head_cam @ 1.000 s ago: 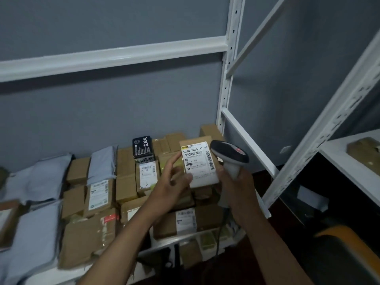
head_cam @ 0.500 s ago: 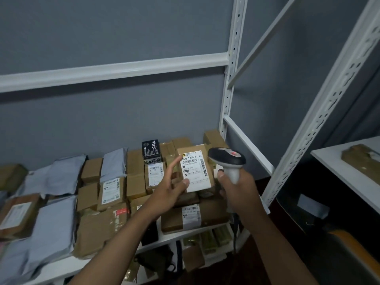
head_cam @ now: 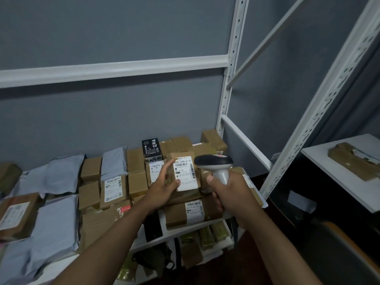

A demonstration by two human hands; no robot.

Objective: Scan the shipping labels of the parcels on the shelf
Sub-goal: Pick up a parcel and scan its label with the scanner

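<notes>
parcels (head_cam: 115, 190) crowd shelf (head_cam: 205, 228), open air above

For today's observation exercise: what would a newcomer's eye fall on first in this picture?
First, at centre, the left hand holds up a small brown parcel, its white shipping label facing the camera. Just right of it, the right hand grips a handheld scanner. Behind them, brown boxes and grey mailer bags crowd the white shelf.

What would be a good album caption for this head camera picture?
Left hand tilts a labelled parcel up while right hand aims a barcode scanner.
</notes>
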